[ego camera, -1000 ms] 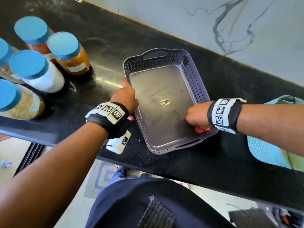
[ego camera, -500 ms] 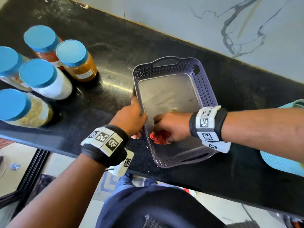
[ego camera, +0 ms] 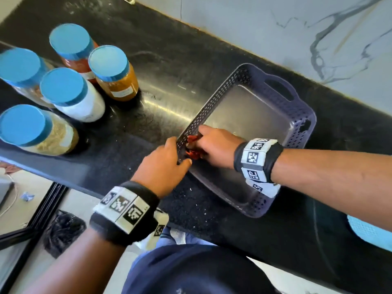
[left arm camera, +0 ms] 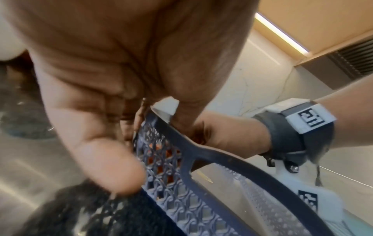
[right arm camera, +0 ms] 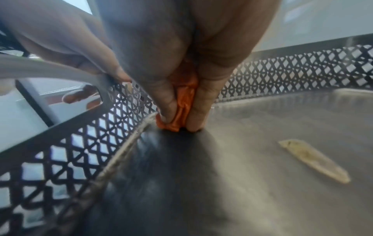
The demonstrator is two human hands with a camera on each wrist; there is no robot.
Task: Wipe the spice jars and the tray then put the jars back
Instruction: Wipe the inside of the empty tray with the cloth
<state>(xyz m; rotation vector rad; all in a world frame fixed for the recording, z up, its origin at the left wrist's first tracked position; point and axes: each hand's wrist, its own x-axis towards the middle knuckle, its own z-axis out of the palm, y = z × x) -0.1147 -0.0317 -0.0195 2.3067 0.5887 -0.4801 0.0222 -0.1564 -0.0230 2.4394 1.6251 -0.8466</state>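
An empty purple tray (ego camera: 301,115) with lattice walls lies on the black counter (ego camera: 169,60). My left hand (ego camera: 169,158) grips its left wall near the front corner, thumb inside and fingers outside; in the left wrist view that hand (left arm camera: 141,124) straddles the tray rim (left arm camera: 212,153). My right hand (ego camera: 212,145) holds a crumpled orange cloth (ego camera: 192,153) inside the tray. The right wrist view shows the cloth (right arm camera: 181,108) pinched in my right hand (right arm camera: 179,115) and pressed into the tray floor (right arm camera: 262,159) at the lattice wall (right arm camera: 80,143). Several blue-lidded spice jars (ego camera: 70,94) stand at the left.
A pale scrap (right arm camera: 315,161) lies on the tray floor. A light blue mesh object (ego camera: 369,230) sits at the right edge of the counter. A marble wall (ego camera: 275,28) backs the counter. The floor and my dark clothing (ego camera: 191,272) lie below the front edge.
My right hand has swept the cloth from the tray's near right corner across to its left wall. The left hand stays on the left wall, and the view has shifted.
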